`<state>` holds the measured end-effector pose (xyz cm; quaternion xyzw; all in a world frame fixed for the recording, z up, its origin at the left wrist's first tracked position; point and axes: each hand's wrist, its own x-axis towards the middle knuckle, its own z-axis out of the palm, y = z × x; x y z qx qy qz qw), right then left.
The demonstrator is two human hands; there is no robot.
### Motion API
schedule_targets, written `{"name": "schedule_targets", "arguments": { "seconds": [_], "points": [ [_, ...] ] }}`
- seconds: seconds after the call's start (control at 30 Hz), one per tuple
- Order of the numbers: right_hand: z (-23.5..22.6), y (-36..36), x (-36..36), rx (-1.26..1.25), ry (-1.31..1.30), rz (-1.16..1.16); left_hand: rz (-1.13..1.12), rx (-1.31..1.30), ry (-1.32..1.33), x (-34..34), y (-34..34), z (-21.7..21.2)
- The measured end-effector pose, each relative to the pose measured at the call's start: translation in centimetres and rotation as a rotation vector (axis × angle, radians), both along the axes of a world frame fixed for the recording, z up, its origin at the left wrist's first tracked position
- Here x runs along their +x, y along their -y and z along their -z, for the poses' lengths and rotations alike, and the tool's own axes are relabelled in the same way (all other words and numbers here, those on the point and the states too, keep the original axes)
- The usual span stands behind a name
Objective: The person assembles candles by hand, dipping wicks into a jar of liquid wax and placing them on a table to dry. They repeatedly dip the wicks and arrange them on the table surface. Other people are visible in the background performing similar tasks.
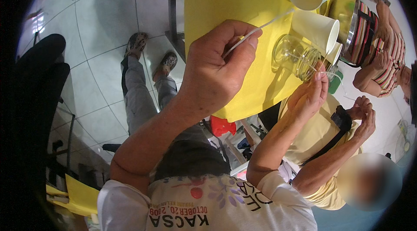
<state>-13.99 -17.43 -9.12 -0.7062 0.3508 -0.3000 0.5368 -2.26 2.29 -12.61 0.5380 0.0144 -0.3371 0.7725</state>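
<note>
My left hand [219, 68] is raised over the yellow-covered table [247, 96], thumb and fingers pinched on a white string [273, 20]. The string slants up from the thumb toward the paper cups. Lower on the right, my right hand [310, 92] has its fingertips closed on a thin white cord [332, 74]. A clear glass jar [289, 55] is right beside those fingertips, its mouth toward them. The cord trails off toward a co-worker's hands. Whether the two strands are one piece, I cannot tell.
White paper cups [319, 31] and a metal pot [345, 11] crowd the table's right side. A co-worker in yellow [304, 140] sits close on my right, hands raised. Across from the pot sits a person in stripes [391, 44]. Dark chairs [41, 79] stand at left.
</note>
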Motion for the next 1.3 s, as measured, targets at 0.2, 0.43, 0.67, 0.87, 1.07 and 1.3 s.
{"name": "schedule_targets", "arguments": {
  "seconds": [0.2,0.43,0.67,0.87,1.07,1.3],
  "points": [
    [-0.8,0.3,-0.5,-0.032,0.013,0.007,0.031,0.061,0.062,-0.4,0.5,0.1],
    [-4.9,0.2,-2.4,0.000,0.195,-0.115,0.055,0.055,0.018,-1.6,1.9,-1.4],
    [-9.2,-0.2,-2.7,0.204,0.337,-0.092,0.364,-0.211,-0.213,-3.9,5.0,-5.2],
    [-10.0,-0.8,-3.1,0.363,0.423,-0.120,0.463,-0.392,-0.167,-4.7,6.0,-7.4],
    [-10.3,-1.4,-3.4,0.406,0.441,-0.152,0.310,-0.396,-0.116,-5.6,6.6,-8.2],
    [-10.6,-2.1,-3.4,0.446,0.446,-0.172,0.300,-0.364,-0.081,-5.7,5.9,-8.4]
  ]
}}
